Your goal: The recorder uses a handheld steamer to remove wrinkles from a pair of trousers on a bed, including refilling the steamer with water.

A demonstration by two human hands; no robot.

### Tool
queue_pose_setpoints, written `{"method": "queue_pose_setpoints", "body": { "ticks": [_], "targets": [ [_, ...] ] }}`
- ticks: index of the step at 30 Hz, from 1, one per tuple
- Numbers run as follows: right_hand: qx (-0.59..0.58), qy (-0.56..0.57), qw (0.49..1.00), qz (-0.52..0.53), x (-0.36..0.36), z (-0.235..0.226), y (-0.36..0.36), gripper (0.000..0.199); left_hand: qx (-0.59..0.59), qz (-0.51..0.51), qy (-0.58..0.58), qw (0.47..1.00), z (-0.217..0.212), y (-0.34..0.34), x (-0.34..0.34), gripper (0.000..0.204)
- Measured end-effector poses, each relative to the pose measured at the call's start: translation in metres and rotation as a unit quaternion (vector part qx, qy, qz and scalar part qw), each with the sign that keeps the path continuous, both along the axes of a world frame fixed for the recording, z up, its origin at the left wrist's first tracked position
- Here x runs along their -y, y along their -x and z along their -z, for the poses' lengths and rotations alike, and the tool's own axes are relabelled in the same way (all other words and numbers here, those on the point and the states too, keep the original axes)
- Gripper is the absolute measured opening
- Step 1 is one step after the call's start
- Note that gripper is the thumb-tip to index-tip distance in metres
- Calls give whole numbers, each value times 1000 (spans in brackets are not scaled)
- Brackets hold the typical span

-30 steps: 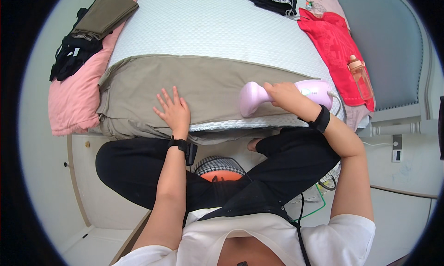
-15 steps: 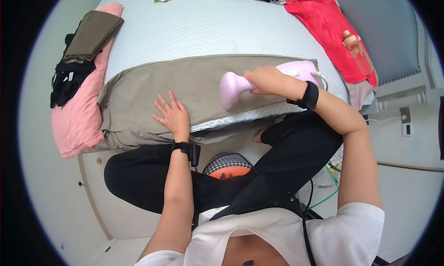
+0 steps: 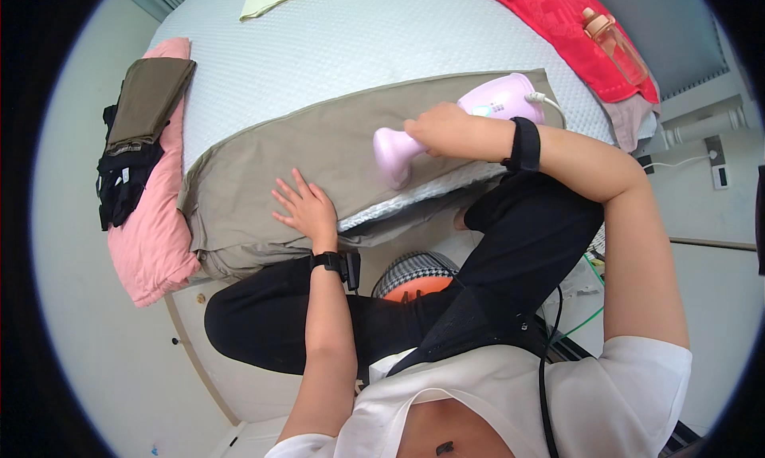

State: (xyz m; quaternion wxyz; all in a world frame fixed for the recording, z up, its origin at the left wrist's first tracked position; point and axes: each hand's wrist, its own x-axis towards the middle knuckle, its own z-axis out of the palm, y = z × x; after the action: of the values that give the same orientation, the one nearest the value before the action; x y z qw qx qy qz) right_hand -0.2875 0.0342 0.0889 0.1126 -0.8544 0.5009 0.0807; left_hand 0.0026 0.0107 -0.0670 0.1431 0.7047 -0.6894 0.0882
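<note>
Where the pale floor meets the bed's left edge, a pink folded cloth (image 3: 151,243) lies with an olive garment (image 3: 149,99) and a black one (image 3: 123,179) stacked on it. Across the quilted white bedspread (image 3: 358,51) stretches a khaki garment (image 3: 319,151). On it the left hand (image 3: 305,211) presses flat, fingers spread, holding nothing. Further right, the right hand (image 3: 438,129) is wrapped around a pink handheld steamer (image 3: 470,119), its head touching the khaki fabric. At far right, a red cloth (image 3: 574,27) carries an orange bottle (image 3: 613,43).

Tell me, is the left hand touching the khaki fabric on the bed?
Touching. The head view shows the left hand lying flat, fingers spread, on the khaki fabric.
</note>
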Motion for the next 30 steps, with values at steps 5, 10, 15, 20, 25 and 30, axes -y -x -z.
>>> {"method": "queue_pose_setpoints", "body": {
  "ticks": [5,10,15,20,25,30],
  "targets": [
    [12,20,999,38,-17,-4,10,21,-8,3,-3,1000,-2,2,-2,48],
    [12,9,998,58,-21,-1,20,23,1,0,-3,1000,-2,2,-1,47],
    [-7,-1,997,73,-22,-3,26,28,-1,1,1,1000,-1,2,-1,47],
    [-8,15,998,65,-23,5,30,33,2,1,-2,1000,-1,2,0,48],
    [2,29,998,57,-25,2,29,29,3,1,-6,1000,-2,1,0,48],
    [1,21,998,67,-24,2,28,29,3,1,-5,1000,-1,1,0,48]
  ]
}}
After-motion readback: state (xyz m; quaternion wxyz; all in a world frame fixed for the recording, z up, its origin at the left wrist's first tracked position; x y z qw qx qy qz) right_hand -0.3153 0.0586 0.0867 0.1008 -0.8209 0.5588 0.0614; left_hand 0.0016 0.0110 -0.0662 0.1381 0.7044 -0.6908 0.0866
